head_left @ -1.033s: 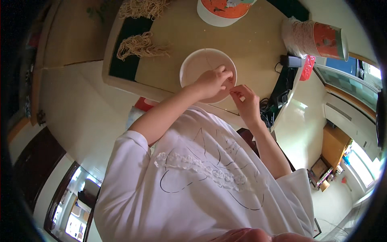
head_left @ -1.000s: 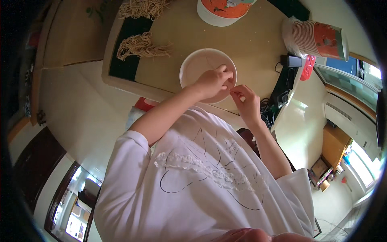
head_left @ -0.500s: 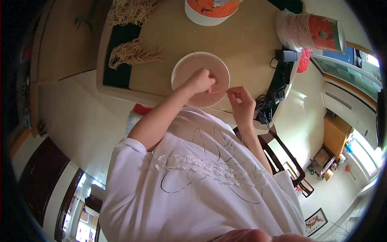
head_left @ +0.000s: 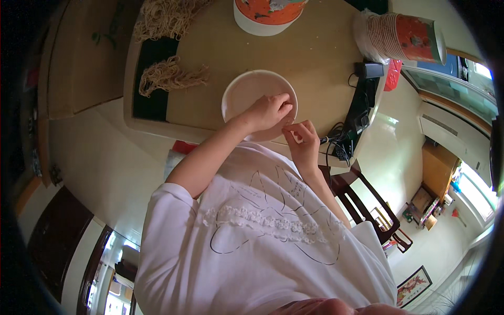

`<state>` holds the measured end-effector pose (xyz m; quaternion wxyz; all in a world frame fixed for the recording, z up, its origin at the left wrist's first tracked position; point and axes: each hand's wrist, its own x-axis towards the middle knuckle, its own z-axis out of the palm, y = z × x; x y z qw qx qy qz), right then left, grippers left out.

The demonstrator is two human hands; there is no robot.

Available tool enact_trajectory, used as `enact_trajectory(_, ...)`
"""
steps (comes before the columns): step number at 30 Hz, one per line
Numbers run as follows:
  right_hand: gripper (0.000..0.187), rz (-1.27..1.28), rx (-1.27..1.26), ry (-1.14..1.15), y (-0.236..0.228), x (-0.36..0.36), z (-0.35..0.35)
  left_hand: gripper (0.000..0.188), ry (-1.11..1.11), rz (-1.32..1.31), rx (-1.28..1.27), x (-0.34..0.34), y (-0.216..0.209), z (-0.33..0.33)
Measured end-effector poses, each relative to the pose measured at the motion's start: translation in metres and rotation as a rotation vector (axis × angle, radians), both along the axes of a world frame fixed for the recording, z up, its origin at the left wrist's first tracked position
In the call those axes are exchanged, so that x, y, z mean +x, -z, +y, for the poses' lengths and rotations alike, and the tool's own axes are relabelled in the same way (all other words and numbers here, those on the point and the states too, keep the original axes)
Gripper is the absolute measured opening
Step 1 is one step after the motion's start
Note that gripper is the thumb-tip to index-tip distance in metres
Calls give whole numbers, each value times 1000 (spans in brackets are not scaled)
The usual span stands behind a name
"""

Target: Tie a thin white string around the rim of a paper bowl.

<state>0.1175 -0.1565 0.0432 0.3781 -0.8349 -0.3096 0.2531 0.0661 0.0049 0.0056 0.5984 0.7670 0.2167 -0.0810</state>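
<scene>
A round white bowl-like tub stands at the near edge of the table. My left hand is over its opening, fingers curled and closed; what they hold, if anything, is hidden. At the tub's right rim, my right hand pinches with thumb and forefinger. Whatever is in that pinch is too small to make out. A small bundle of thin tan noodle-like strands lies left of the tub, and a larger heap of the same strands is farther back.
An orange-and-white paper tub stands at the back. A wrapped stack of orange-patterned paper tubs lies at the far right. Below it are a black power adapter and tangled cables. A dark wooden chair stands beyond the right edge.
A thin tan strand stretched between my hands before; now I cannot make it out. My right hand has moved left and nearer me, while my left hand has shifted slightly right.
</scene>
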Motion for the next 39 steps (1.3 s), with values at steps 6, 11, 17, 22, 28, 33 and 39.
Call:
enact_trajectory(6,8,43,18,39,0,-1,4,18,82,-433,485,-11,15,-3)
enact_trajectory(11,9,20,36,36,0,2,4,12,26,-390,192,-11,11,-4)
enact_trajectory(17,8,22,35,39,6,5,0,16,-272,29,-614,-6,1,6)
enact_trajectory(22,9,28,24,53,3,5,3,24,-53,430,-629,0,13,7)
enact_trajectory(28,9,18,56,2,-2,7,6,21,-98,522,-926,3,36,1)
enact_trajectory(33,10,16,36,-26,2,7,1,11,-54,505,-1104,-2,30,4)
enact_trajectory(39,12,19,97,-42,0,6,2,11,-248,292,-1320,-17,37,-10)
